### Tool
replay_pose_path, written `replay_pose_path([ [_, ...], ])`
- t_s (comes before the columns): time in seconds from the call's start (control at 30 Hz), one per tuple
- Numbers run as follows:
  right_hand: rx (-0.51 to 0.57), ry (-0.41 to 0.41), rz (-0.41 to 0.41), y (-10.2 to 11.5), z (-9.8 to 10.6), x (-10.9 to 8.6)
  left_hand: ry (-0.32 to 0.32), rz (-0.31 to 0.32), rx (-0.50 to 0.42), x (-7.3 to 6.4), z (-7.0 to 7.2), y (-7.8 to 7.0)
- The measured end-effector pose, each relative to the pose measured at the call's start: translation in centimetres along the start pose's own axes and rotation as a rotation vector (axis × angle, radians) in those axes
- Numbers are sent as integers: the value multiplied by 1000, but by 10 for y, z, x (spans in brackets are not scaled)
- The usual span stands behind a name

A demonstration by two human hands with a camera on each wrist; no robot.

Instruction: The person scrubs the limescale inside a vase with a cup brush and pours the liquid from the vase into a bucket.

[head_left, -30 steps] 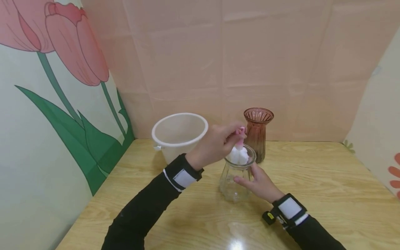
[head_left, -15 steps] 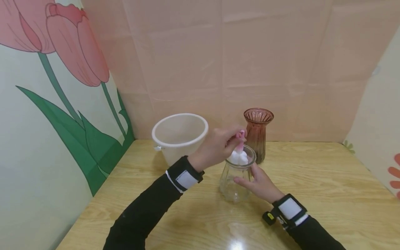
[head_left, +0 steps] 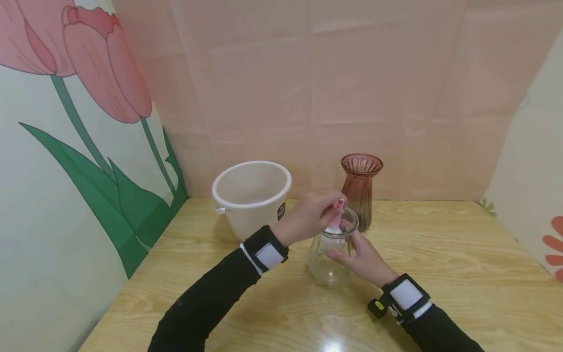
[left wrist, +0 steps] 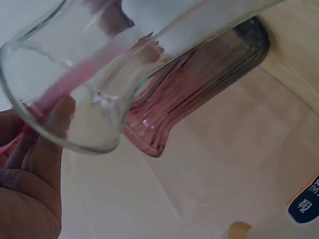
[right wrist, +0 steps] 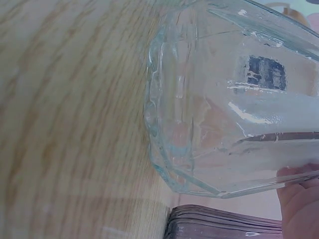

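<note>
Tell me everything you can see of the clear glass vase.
The clear glass vase looks colourless and see-through, with a round, flared rim, a narrower neck and a body widening to a scalloped base. It stands upright on the wood-grain table, in front of the reddish vase. The right hand holds its side. A pink-handled tool, pinched by the left hand, reaches down through its mouth, white head inside; whether that head touches the glass is unclear.

The left hand (head_left: 308, 217) pinches with thumb and curled fingers (head_left: 337, 196), its wrist bent slightly; its black-sleeved forearm (head_left: 211, 288) slants below and left of those fingers. Just below them, the right hand (head_left: 367, 259) curves in a grip, thumb apart from fingers, its forearm (head_left: 442, 330) lower right.
</note>
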State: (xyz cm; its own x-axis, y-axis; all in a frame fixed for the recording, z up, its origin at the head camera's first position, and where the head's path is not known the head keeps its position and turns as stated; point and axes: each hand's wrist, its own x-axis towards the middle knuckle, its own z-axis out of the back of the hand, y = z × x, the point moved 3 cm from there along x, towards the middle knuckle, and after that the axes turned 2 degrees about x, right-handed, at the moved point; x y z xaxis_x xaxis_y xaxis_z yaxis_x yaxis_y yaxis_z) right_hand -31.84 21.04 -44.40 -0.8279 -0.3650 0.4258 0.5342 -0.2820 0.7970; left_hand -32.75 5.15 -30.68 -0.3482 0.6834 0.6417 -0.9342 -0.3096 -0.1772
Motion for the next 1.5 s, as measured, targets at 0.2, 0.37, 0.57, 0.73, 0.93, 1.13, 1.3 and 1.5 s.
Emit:
replay_pose_path([
  [0.2, 14, 1, 18, 1, -1, 1, 90, 45, 51, -3, -9, 7],
  [0.37, 5, 2, 23, 1, -1, 0, 196, 66, 107, -1, -13, 8],
  [0.57, -7, -4, 24, 2, -1, 1, 346, 114, 102, 6, -14, 6],
  [0.73, 0, -5, 23, 3, -1, 1, 421, 154, 85, 7, -16, 7],
  [0.93, -1, -5, 14, 2, -1, 1, 426, 152, 73, 7, -16, 7],
  [1.13, -8, -8, 9, 2, 0, 0, 430, 160, 45, 7, -16, 7],
  [1.3, -4, -4, 8, 3, 0, 0, 431, 167, 23, 6, -16, 7],
  [1.5, 2, 2, -1, 1, 0, -1, 449, 213, -22, 5, -17, 9],
])
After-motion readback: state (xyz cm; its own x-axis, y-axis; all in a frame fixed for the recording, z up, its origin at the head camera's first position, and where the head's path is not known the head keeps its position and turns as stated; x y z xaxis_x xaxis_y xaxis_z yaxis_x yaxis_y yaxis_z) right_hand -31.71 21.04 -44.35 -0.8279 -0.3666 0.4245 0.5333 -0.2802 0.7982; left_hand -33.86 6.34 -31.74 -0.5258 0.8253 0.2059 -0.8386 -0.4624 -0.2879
